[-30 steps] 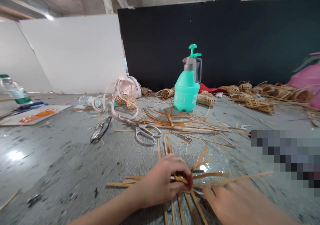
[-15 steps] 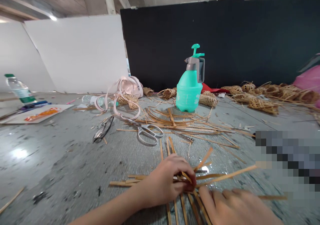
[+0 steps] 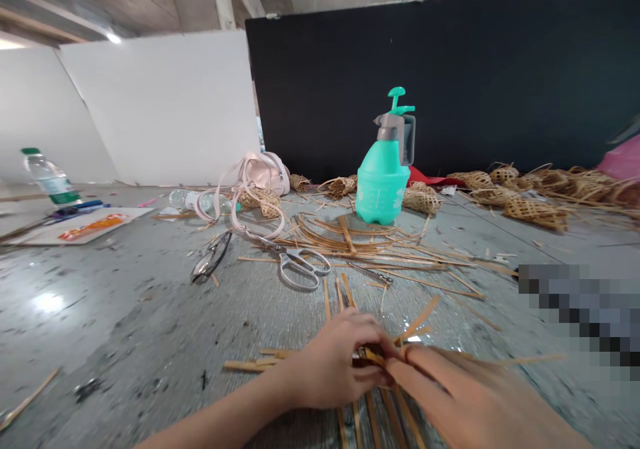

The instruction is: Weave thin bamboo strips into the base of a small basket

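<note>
Green-capped bottle (image 3: 50, 186): here at the far left, standing near the table's (image 3: 150, 342) far edge, a band label around it, lettering too small to read.
White board (image 3: 115, 228): next along, flat, a bright orange design on top, pens (image 3: 83, 208) at its far edge.
Lying bottle (image 3: 190, 200): on its side, label unreadable from here, pink bag (image 3: 263, 172) just beyond by the far edge.
Glasses (image 3: 220, 252): nearer in, just left of the grey-handled scissors (image 3: 304, 266).
Left hand (image 3: 340, 362): curled over, thumb and fingers pinching the strips!
Strips (image 3: 374, 356): crossing under both hands, towards the table's near edge, loose ends fanning out every way.
Spray bottle (image 3: 383, 186): turquoise, upright towards the far edge, pale printed marks I can't make out.
Right hand (image 3: 463, 389): in close, fingers together, tips at the strips beside the left fingertips; can't tell whether it pinches one.
Woven baskets (image 3: 535, 212): heaped along the far edge towards the right.
</note>
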Demonstrator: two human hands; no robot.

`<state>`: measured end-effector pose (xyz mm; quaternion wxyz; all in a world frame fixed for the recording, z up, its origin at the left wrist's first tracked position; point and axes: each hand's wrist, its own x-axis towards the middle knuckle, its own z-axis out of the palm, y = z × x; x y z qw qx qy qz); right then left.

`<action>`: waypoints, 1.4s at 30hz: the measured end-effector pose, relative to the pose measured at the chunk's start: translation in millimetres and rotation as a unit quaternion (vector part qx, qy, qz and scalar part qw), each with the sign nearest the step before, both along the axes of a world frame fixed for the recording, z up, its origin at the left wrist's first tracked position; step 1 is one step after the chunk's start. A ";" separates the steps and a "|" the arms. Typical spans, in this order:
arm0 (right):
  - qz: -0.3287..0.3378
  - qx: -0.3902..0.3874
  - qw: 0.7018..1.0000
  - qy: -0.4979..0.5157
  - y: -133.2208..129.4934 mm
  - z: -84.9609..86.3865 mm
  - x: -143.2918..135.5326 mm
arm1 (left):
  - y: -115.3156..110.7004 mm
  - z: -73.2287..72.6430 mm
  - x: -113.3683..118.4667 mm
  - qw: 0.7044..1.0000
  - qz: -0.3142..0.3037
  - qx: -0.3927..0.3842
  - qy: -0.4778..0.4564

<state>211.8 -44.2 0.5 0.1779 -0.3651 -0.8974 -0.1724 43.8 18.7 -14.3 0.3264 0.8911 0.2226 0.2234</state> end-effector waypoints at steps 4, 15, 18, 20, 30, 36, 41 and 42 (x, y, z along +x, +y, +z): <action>0.020 -0.049 0.998 0.038 3.6 3.2 5.4 | -1.9 -0.7 1.1 0.999 0.018 0.030 0.011; 0.025 -0.074 0.989 0.129 9.6 -17.2 -0.9 | -2.8 -7.2 1.7 0.999 0.025 0.035 -0.009; 0.000 -0.144 0.982 0.121 7.9 -14.6 1.0 | -2.8 -5.5 2.3 0.999 0.022 0.045 -0.003; -0.012 -0.151 0.982 0.110 8.1 -4.0 4.3 | -3.7 -3.0 2.3 0.998 0.021 0.051 0.003; -0.190 -0.211 0.958 -0.025 131.6 84.3 9.2 | -8.4 0.4 1.3 0.999 0.036 0.033 0.022; -0.176 -0.281 0.937 -0.107 196.2 38.5 -37.1 | -8.1 0.2 -0.1 0.998 0.044 0.043 0.030; -0.212 -0.271 0.930 -0.130 204.4 14.2 -43.0 | -7.7 -5.6 0.6 0.997 0.032 0.063 0.019; -0.215 -0.269 0.929 -0.133 204.4 13.2 -41.8 | -7.6 -6.9 0.9 0.997 0.031 0.065 0.020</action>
